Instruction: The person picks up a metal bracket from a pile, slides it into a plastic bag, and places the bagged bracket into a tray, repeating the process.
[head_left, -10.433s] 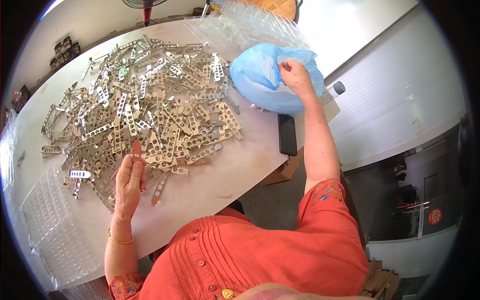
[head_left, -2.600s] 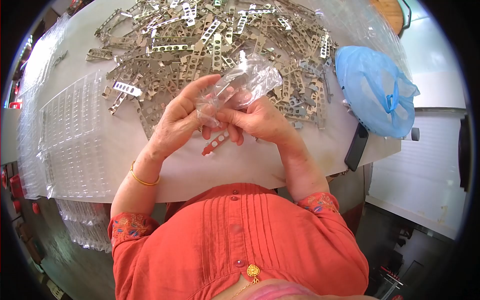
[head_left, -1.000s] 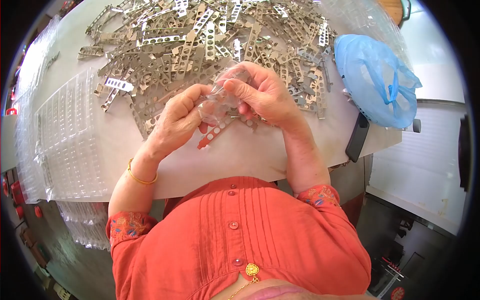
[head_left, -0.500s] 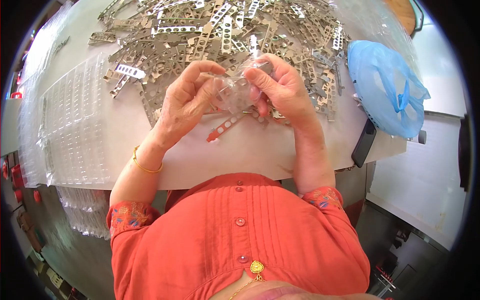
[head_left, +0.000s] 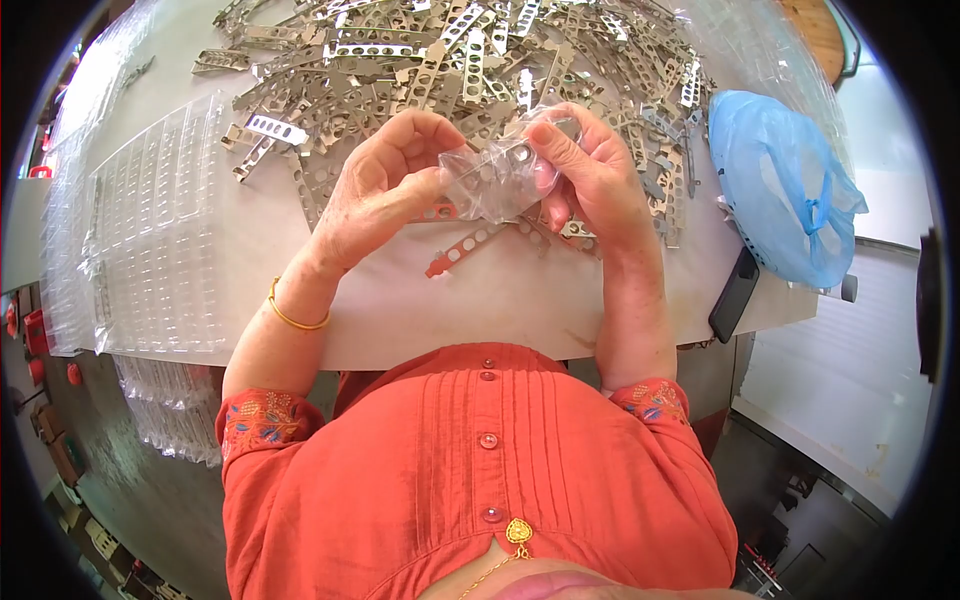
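Dark floor (head_left: 125,490) shows beyond the left end of a pale table (head_left: 400,320), with small red objects (head_left: 37,340) near the picture's edge. Clear ridged plastic sheets (head_left: 155,235) lie on the table's left part, and more clear plastic (head_left: 168,405) shows below its near edge. Next comes a wide, tangled pile of perforated metal strips (head_left: 385,80), spreading across the far side of the table; one bright strip (head_left: 276,129) lies at its left fringe. The left hand (head_left: 385,185), a yellow bangle (head_left: 298,318) on its wrist, is half curled with thumb and forefinger apart at the left edge of a crumpled clear plastic bag (head_left: 485,188); whether it grips the film, I cannot tell. That bag is above the near side of the pile, between both hands. Below it, a reddish strip with round holes (head_left: 465,248) lies slantwise on the table, nearer to the person's red shirt (head_left: 480,450). The right hand (head_left: 603,175) pinches the bag's right part between thumb and fingers. Farther right, a knotted blue plastic bag (head_left: 775,180) sits near the table's edge, a black phone (head_left: 735,295) just beside its near side. Clear plastic sheeting (head_left: 775,65) lies behind it, close to a round wooden surface (head_left: 815,40).
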